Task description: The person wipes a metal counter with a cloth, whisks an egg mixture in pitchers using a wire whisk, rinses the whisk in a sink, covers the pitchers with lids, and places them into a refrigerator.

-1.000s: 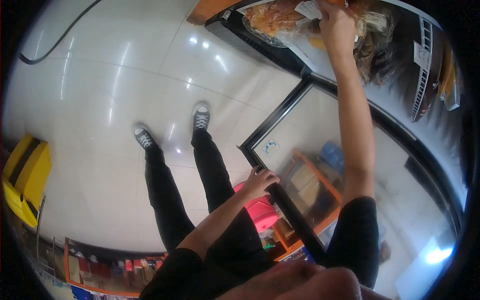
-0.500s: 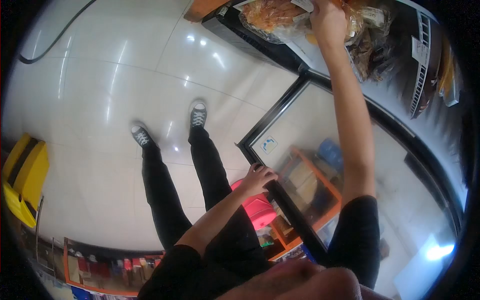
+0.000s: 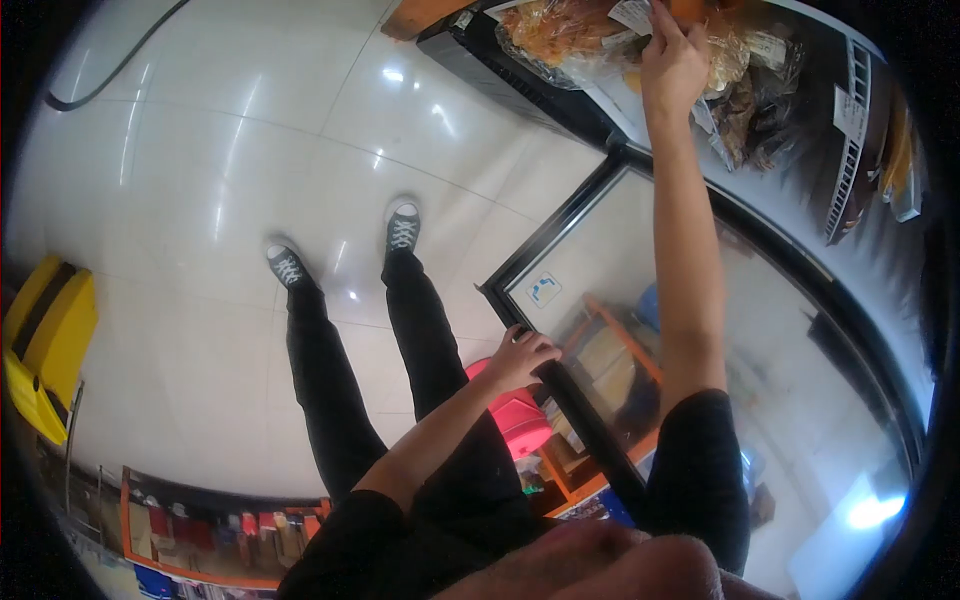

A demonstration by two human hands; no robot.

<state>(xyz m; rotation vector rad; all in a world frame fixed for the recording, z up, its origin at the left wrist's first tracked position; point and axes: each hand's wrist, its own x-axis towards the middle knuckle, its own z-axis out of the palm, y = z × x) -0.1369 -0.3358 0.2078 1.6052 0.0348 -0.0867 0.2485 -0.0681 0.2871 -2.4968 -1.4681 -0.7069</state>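
Observation:
My right hand [image 3: 676, 72] reaches into a glass-doored display cooler, over plastic-wrapped food packages. Its fingers look partly stretched and apart, with a fingertip beside a white label [image 3: 632, 16] on the packages; the top edge of the view cuts off part of the scene. Left of it lies a clear bag of orange-brown food [image 3: 560, 38]. A crumpled bag with darker food [image 3: 740, 118] is to its right. My left hand [image 3: 524, 358] is wrapped around the black frame edge of the open glass door [image 3: 585, 425].
A white rack rail [image 3: 848, 140] with a price card runs along the cooler's right side. On the tiled floor stand a yellow object [image 3: 52, 340] at left and a pink stool-like object [image 3: 518, 420] beside my leg. An orange-framed shelf [image 3: 205, 572] holds goods at lower left.
My right hand has drawn back slightly from the packages, and its fingers show more. My left hand stays on the door frame. The whole view has shifted a little.

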